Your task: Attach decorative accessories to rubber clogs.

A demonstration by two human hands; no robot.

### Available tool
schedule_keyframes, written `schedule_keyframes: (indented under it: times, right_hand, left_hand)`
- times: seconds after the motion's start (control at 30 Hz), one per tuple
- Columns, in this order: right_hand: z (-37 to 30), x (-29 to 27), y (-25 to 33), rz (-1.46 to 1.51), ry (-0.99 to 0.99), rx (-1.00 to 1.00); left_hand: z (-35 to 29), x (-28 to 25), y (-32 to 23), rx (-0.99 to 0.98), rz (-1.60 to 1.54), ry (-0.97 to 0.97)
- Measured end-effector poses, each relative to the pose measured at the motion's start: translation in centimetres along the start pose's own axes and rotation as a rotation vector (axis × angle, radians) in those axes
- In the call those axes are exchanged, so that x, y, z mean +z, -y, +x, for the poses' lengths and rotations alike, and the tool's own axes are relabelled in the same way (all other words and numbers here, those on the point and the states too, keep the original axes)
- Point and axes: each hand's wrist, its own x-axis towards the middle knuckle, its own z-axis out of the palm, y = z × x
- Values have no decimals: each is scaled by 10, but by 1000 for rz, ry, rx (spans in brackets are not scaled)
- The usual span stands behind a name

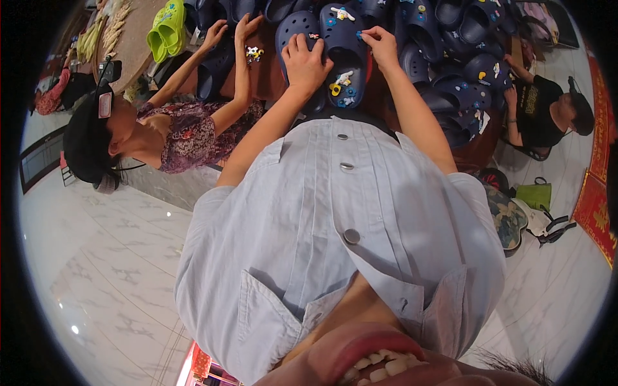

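Two navy clogs stand side by side in front of me, toes pointing away. My left hand point(306, 64) is bent over the left clog point(295, 24), its fingertips on the upper beside a small charm point(314, 36). At the outer side of the right clog point(336, 38), my right hand point(384, 48) pinches a small blue charm point(362, 35) between thumb and fingertips. A white and blue charm point(342, 12) sits on that clog's toe. Toward its heel lie a white and yellow charm point(341, 82) and a blue charm point(346, 101).
More navy clogs point(473, 22) crowd the table on the right, several with charms. Lime green clogs point(166, 31) stand at the far left. A person point(187, 132) on my left reaches in with both hands near loose charms point(254, 55). Another person point(544, 106) sits at the right.
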Motion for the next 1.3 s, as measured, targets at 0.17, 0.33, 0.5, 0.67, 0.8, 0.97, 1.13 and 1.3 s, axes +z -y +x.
schedule_keyframes:
  times: [0.17, 0.33, 0.5, 0.67, 0.8, 0.97, 1.13, 1.3]
  right_hand:
    - [1, 0, -4, -155, -28, -78]
    - [-4, -3, 4, -180, 2, -58]
    - [-20, -14, 1, -280, -17, -200]
    - [-32, -24, 12, -448, 44, -337]
    - [-55, -37, 49, -464, 2, -426]
    - [-96, -35, 56, -617, 158, -716]
    - [-125, -19, 42, -831, 481, -800]
    - [-124, -8, 29, -1059, 531, -846]
  left_hand:
    - [-1, -1, 0, 9, 0, -5]
    - [-3, -1, 2, 12, 3, -13]
    - [-3, 2, 3, 18, -36, -51]
    - [-1, 3, 3, 36, -55, -75]
    - [-1, 6, 7, 37, -38, -83]
    - [-2, 9, 10, 24, -41, -77]
    - [-2, 9, 5, 17, -16, -33]
    - [-2, 12, 7, 24, -14, -45]
